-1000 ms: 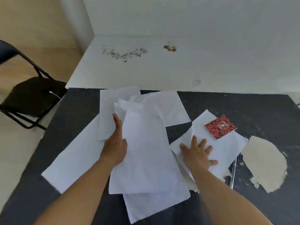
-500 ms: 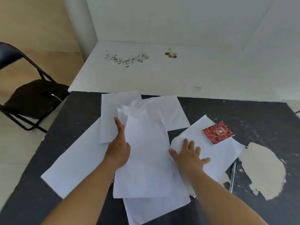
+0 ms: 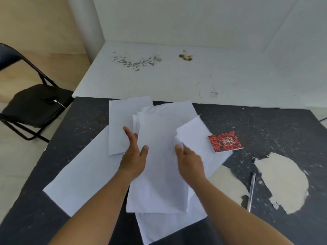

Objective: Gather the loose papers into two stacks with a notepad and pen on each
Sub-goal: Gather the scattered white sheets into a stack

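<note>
Here, chipped black table (image 3: 265,124), stained white wall (image 3: 194,23), folding chair (image 3: 33,103)

hands on papers (image 3: 159,165) | notepad (image 3: 225,141) right | pen (image 3: 251,191) near

Bare desk (image 3: 265,124) lies open beyond the notepad (image 3: 225,141); papers (image 3: 85,174) cover the middle, pen (image 3: 251,191) lies right

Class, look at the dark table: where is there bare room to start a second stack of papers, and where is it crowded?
Bare room: the far right of the dark speckled table, beyond the red patterned notepad, and the near left corner beside the large white sheet. Crowded: the middle, where overlapping white papers lie under both hands, and the right side around the clear pen and peeled patches.
</note>
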